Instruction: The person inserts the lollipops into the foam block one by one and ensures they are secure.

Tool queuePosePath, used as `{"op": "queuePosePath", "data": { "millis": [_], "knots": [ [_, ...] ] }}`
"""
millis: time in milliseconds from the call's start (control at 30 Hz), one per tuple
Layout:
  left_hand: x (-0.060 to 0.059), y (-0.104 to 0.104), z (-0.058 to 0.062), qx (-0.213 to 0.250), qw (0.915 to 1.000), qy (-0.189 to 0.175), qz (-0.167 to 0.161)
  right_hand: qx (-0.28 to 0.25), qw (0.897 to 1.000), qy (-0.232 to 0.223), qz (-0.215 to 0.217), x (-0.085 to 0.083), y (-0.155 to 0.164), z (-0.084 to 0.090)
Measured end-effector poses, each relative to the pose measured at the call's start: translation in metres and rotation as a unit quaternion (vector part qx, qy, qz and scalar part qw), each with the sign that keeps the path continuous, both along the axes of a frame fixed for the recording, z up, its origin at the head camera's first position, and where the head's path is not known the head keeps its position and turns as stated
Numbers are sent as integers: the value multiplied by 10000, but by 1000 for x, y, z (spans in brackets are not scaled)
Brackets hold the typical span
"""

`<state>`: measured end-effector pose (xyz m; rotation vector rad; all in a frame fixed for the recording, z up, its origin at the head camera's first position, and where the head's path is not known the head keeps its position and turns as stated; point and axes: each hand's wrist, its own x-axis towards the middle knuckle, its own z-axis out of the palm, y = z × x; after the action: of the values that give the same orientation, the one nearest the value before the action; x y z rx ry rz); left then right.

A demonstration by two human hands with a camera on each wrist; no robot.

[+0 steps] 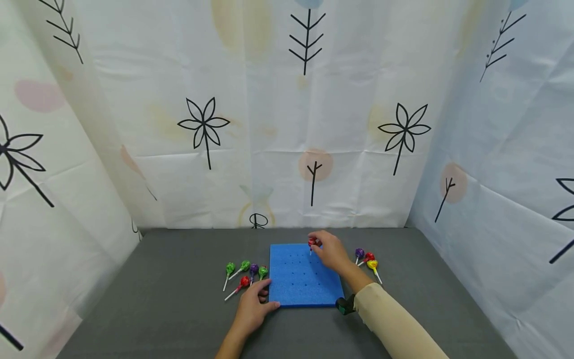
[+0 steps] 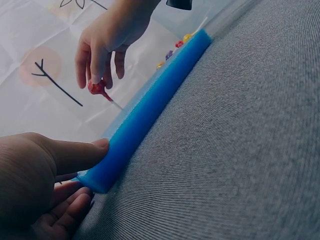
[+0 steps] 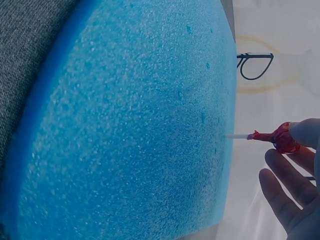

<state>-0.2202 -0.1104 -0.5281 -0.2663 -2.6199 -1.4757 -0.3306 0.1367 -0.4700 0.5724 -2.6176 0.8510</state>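
A blue foam board (image 1: pixel 305 295) with rows of small holes lies on the grey table. My left hand (image 1: pixel 252 308) grips its near left corner, with the thumb (image 2: pixel 82 156) on the front edge and the fingers at the left side. Over the board's far right part, my right hand (image 1: pixel 333 253) pinches a red lollipop (image 3: pixel 286 140) by its wrapped head. Its white stick points down to the board; in the right wrist view the tip meets the surface near the far edge. Whether the tip sits in a hole cannot be told.
Left of the board lie several lollipops, among them a red one (image 1: pixel 244 281), a purple one (image 1: pixel 254 269) and a green one (image 1: pixel 230 268). To its right lie a purple (image 1: pixel 359 253), a red (image 1: pixel 369 256) and a yellow lollipop (image 1: pixel 372 265). Patterned white cloth (image 1: pixel 269 189) surrounds the table.
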Motion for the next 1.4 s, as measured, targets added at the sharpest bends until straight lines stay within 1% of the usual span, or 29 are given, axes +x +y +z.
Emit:
{"op": "queuePosePath", "data": {
  "millis": [167, 433, 600, 900, 1167, 1400],
  "knots": [
    [0, -1, -1, -16, 10000, -46, 21, -32, 10000, -17, 19, 0, 0, 0],
    [0, -1, 0, -82, 9997, -233, 63, -67, 10000, -48, -30, 1, 1, 0],
    [1, -1, 2, -73, 9996, -248, 81, -45, 9999, -105, -90, 3, 3, 0],
    [1, -2, 2, -72, 9997, -206, 72, -122, 9993, -315, -131, 5, 9, 6],
    [1, -1, 1, -50, 9999, -144, 51, -130, 9994, -289, -156, 5, 20, 6],
    [1, 0, 0, -39, 10000, -43, 41, -106, 9982, -440, -387, 6, 32, 3]
  ]
}}
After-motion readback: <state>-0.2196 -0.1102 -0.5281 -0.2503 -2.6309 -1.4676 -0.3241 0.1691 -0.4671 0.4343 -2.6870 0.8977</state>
